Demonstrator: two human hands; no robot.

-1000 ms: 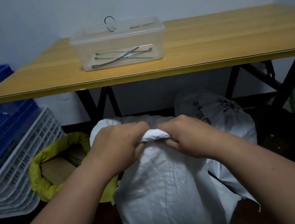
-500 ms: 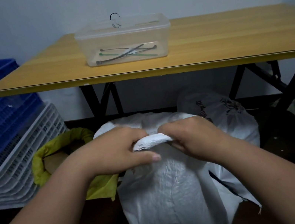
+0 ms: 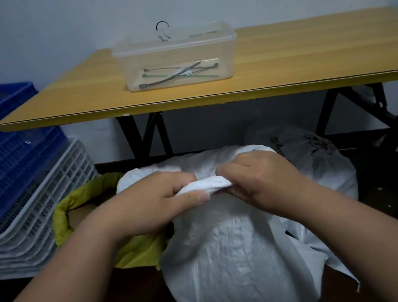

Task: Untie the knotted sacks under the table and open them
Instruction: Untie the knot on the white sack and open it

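White woven sack (image 3: 237, 263), near, on floor before table (image 3: 284, 70): twisted neck (image 3: 202, 187) spanning between left hand (image 3: 156, 202) and right hand (image 3: 258, 180), fingers of both curled round it, thumbs pinching. Second sack (image 3: 327, 169), far right under table: dark printing, illegible.
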